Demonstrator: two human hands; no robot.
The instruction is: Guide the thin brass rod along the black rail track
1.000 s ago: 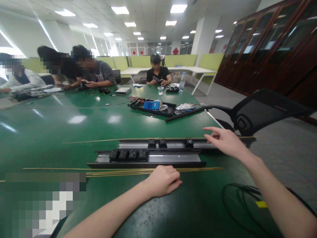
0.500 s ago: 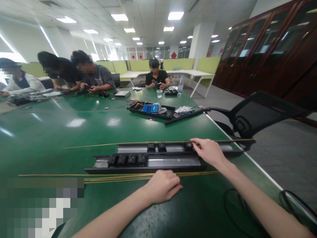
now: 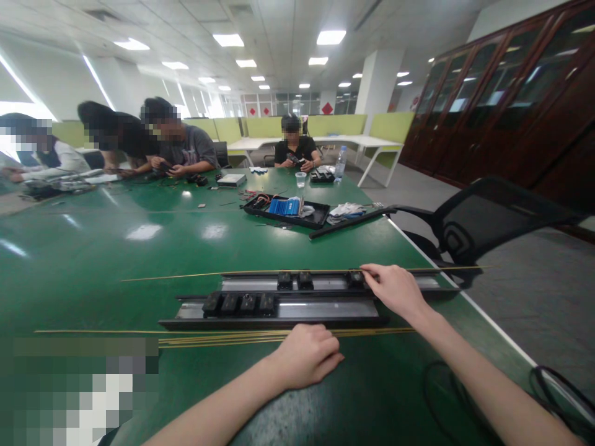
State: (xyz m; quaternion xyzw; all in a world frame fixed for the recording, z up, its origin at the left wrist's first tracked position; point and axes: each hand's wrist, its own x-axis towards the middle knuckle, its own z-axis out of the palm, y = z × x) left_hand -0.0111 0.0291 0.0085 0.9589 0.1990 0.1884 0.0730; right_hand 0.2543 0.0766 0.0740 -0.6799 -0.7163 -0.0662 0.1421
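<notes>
Near rail [image 3: 330, 307] and far rail [image 3: 329, 281] lie crosswise on the tabletop [image 3: 93, 254], far one set further right. Four blocks [image 3: 248, 303] in near rail, left half. In far rail: a pair of blocks [image 3: 305, 280], then a single block [image 3: 355, 280] to their right, right-hand grip [image 3: 365, 272] at its right side. Long rod [image 3: 171, 277] along far rail's back edge, past both ends. Bundle of rods [image 3: 223, 341] before near rail; left-hand grip [image 3: 337, 349] at the bundle, contact unclear. Behind rails: tray [image 3: 320, 217]; gloves [image 3: 346, 212] right of it, bar [image 3: 344, 224] before gloves. Cup [image 3: 300, 180] behind tray, bottle [image 3: 341, 164] to cup's right. Chair [image 3: 502, 217] right of tabletop
</notes>
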